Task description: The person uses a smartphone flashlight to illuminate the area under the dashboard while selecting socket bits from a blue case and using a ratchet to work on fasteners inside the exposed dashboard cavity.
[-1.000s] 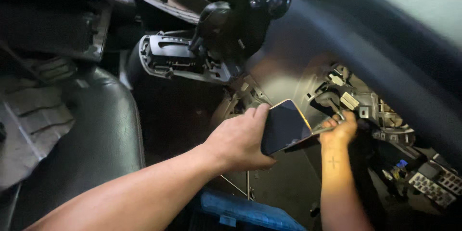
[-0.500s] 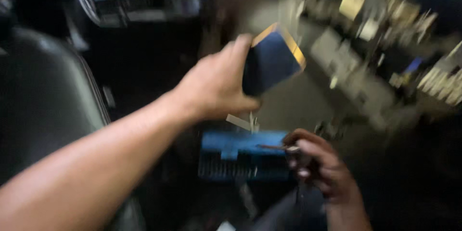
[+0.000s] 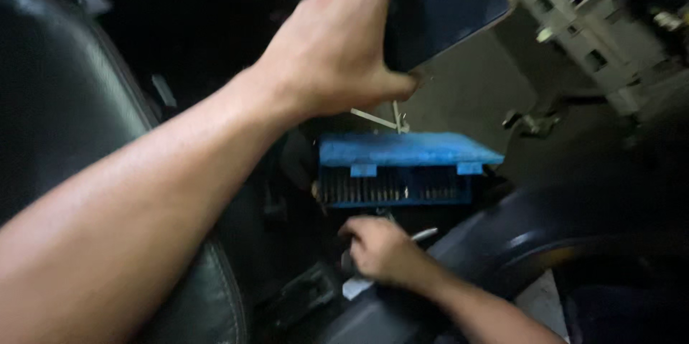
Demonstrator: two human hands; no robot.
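My left hand (image 3: 330, 64) is raised at the top of the view, shut on a dark phone (image 3: 445, 7) with a yellow edge, screen side toward me. Below it an open blue tool case (image 3: 409, 150) lies on the car floor, showing a row of dark bits. My right hand (image 3: 380, 251) is down on the floor just in front of the case, fingers curled around a slim silver tool (image 3: 425, 233) whose tip pokes out to the right. What lies under its palm is hidden.
A black leather seat (image 3: 57, 100) fills the left side. Pale connector blocks and wiring (image 3: 588, 28) hang at the upper right. A dark curved trim panel (image 3: 545, 243) runs along the lower right, and a white scrap (image 3: 355, 288) lies by my right hand.
The view has tipped down from the dashboard to the floor. My right hand left the wiring and dropped to the floor in front of the blue case. My left hand kept hold of the phone.
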